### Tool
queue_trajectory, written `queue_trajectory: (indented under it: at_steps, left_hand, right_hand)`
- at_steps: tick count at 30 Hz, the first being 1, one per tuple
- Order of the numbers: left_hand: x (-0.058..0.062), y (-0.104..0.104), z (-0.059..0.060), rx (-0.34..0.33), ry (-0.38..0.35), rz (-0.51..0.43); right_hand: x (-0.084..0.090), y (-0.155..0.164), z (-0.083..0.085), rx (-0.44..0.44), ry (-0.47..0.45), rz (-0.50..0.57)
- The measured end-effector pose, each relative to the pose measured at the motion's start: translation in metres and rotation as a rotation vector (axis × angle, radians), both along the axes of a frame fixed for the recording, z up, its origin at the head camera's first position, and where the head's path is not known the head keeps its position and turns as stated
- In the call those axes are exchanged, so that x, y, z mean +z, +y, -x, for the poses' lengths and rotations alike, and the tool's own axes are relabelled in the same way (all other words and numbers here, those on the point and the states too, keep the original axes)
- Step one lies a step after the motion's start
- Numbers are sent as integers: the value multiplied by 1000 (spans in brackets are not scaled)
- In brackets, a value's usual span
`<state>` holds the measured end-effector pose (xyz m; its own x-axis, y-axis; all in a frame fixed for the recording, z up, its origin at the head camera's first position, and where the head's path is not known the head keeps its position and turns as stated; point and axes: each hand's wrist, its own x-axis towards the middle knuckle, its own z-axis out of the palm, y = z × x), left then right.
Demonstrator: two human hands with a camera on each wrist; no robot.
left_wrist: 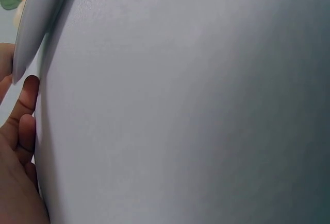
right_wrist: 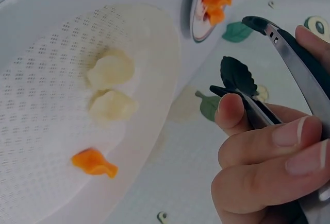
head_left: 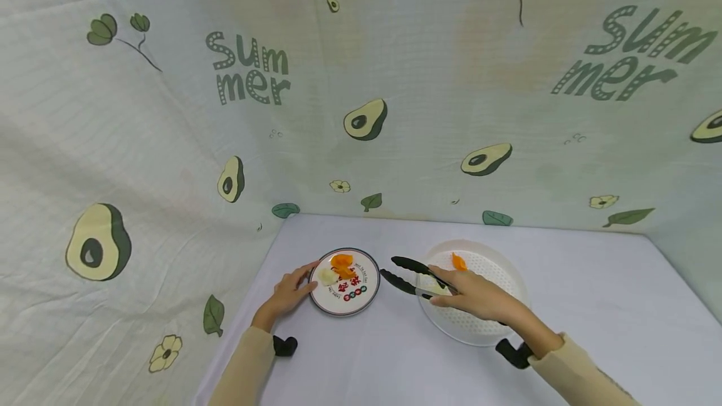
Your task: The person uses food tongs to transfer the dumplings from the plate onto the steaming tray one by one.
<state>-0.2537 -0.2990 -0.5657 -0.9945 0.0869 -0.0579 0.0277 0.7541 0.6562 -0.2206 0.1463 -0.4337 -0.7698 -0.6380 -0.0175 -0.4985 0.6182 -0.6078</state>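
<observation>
My right hand (head_left: 474,293) grips black-tipped metal tongs (head_left: 408,274) over the left rim of a white perforated tray (head_left: 496,324). The tongs (right_wrist: 289,64) stand apart at the tips with nothing between them, pointing toward a small printed plate (head_left: 361,302). My left hand (head_left: 290,290) rests with straight fingers against that plate's left rim (left_wrist: 28,38). On the plate lie orange pieces (head_left: 342,265) and a pale piece (head_left: 327,276). The tray (right_wrist: 46,183) holds two pale pieces (right_wrist: 111,69) and one orange piece (right_wrist: 93,162).
A white table (head_left: 592,306) carries everything. An avocado-print cloth (head_left: 361,111) hangs behind and to the left, close to the plate. Black wrist straps (head_left: 284,345) show at both sleeves.
</observation>
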Motion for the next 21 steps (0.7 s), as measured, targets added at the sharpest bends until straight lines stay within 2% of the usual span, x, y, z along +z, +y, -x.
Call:
queue_trajectory:
  at_steps: [5,9,21]
  left_hand:
    - [0,0,1,-1,-2,-4]
    - [0,1,1,-1,1,-6]
    - [1,0,-1,9,5,-3]
  right_hand:
    - [-5,-26,12,54,-41,17]
    - [-13,-46,23,85,-32,-10]
    - [-35,-97,39,7,-19,-130]
